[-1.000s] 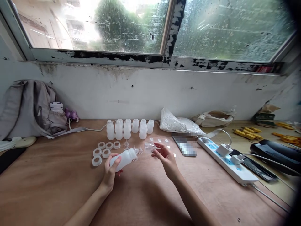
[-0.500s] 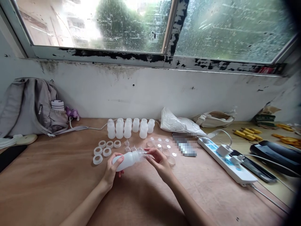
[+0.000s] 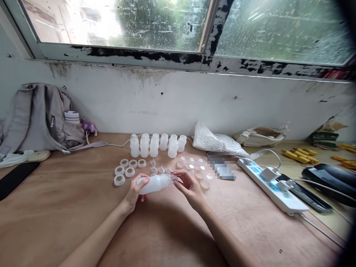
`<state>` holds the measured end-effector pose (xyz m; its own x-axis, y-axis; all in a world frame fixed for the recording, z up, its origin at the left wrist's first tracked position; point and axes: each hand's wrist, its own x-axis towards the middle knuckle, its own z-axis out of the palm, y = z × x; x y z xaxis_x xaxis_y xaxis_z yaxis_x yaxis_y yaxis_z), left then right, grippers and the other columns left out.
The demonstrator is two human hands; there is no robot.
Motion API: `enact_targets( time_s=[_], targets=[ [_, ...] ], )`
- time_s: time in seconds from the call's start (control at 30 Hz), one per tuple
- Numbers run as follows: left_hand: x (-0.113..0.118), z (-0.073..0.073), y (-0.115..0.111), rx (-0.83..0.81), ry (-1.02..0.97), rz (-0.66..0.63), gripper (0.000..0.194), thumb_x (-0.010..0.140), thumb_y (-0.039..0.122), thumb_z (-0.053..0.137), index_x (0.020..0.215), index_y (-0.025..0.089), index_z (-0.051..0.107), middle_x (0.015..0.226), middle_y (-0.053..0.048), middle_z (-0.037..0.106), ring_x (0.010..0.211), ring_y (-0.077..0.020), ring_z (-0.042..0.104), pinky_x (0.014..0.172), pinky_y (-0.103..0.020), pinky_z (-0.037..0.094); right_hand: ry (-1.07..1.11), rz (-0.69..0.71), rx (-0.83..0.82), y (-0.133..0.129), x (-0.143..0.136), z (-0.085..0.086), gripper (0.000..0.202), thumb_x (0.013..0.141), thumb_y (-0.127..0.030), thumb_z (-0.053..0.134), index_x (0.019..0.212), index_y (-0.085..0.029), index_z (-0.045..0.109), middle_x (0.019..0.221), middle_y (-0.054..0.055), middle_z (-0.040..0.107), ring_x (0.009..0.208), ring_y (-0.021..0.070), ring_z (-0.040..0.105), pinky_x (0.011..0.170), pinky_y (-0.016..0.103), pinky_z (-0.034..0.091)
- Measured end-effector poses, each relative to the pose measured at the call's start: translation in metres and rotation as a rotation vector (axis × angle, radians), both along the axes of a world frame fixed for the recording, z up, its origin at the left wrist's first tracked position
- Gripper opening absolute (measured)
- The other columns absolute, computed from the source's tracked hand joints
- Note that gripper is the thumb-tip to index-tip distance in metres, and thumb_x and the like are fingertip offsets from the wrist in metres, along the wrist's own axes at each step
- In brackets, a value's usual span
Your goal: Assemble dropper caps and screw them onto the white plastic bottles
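Note:
Tilted on its side, a frosted white baby bottle [image 3: 155,184] lies in my left hand [image 3: 137,191], whose fingers wrap round its base end. At the bottle's mouth, on the right, is a clear nipple [image 3: 171,178]. The thumb and fingertips of my right hand [image 3: 189,186] close on this nipple; its tip is partly hidden by them. Just behind the bottle, several more clear nipples [image 3: 153,170] sit on the table. White ring collars [image 3: 129,171] lie in rows to the left of them.
Several frosted bottles [image 3: 144,145] stand upright near the wall. Clear round caps [image 3: 204,184] and small discs lie to the right, beside a blurred-out flat object [image 3: 224,171]. A white power strip [image 3: 274,187] with cables runs along the right. A grey backpack [image 3: 41,118] rests at the left.
The camera view has tilted down slightly and shifted, so the table's things appear higher and farther right. Both hands keep their hold on the bottle and nipple.

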<state>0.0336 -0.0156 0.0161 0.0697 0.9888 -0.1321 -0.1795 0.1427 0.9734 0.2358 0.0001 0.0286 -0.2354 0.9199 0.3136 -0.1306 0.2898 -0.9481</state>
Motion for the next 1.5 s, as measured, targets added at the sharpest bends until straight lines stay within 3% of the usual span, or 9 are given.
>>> enact_targets(
  time_s=[0.33,0.5,0.7,0.97,1.5],
  targets=[
    [-0.005,-0.003,0.000,0.087,0.095,0.049,0.026,0.072,0.040,0.053,0.080,0.016,0.048,0.055,0.004,0.051,0.034,-0.0059,0.046,0.026,-0.012,0.027,0.040,0.020,-0.137,-0.001,-0.002,-0.006,0.020,0.068,-0.024,0.066,0.087,-0.022,0.061,0.095,0.003,0.058,0.097,0.0196,0.050,0.082,0.031,0.040],
    [0.003,-0.006,-0.007,0.144,0.156,-0.073,0.030,0.069,0.041,0.057,0.083,0.016,0.048,0.056,0.004,0.052,0.033,-0.0056,0.045,0.025,-0.013,0.027,0.217,0.065,-0.375,-0.003,-0.009,-0.011,0.013,0.074,-0.030,0.056,0.073,-0.018,0.061,0.071,0.001,0.056,0.065,0.0135,0.050,0.057,0.024,0.038],
    [0.015,-0.009,-0.015,0.141,0.181,-0.086,0.031,0.070,0.044,0.054,0.079,0.015,0.047,0.053,0.005,0.049,0.031,-0.0048,0.041,0.024,-0.013,0.025,0.275,0.212,-0.560,-0.008,-0.013,-0.011,0.025,0.076,-0.037,0.048,0.068,-0.015,0.058,0.066,0.002,0.054,0.056,0.0129,0.048,0.049,0.023,0.034],
    [0.011,-0.004,-0.020,0.197,0.264,-0.092,0.029,0.071,0.043,0.053,0.079,0.016,0.047,0.055,0.005,0.049,0.034,-0.0043,0.041,0.028,-0.013,0.028,0.258,0.235,-0.569,-0.012,-0.017,-0.006,0.014,0.067,-0.029,0.056,0.061,-0.017,0.052,0.062,0.000,0.049,0.050,0.0104,0.041,0.044,0.022,0.027],
    [0.015,-0.004,-0.022,0.189,0.277,-0.084,0.030,0.072,0.044,0.053,0.080,0.016,0.047,0.061,0.004,0.049,0.037,-0.0047,0.043,0.028,-0.014,0.032,0.243,0.193,-0.579,-0.009,-0.016,-0.008,0.014,0.066,-0.029,0.053,0.059,-0.017,0.053,0.059,0.000,0.048,0.049,0.0107,0.039,0.044,0.022,0.027]
  ],
)
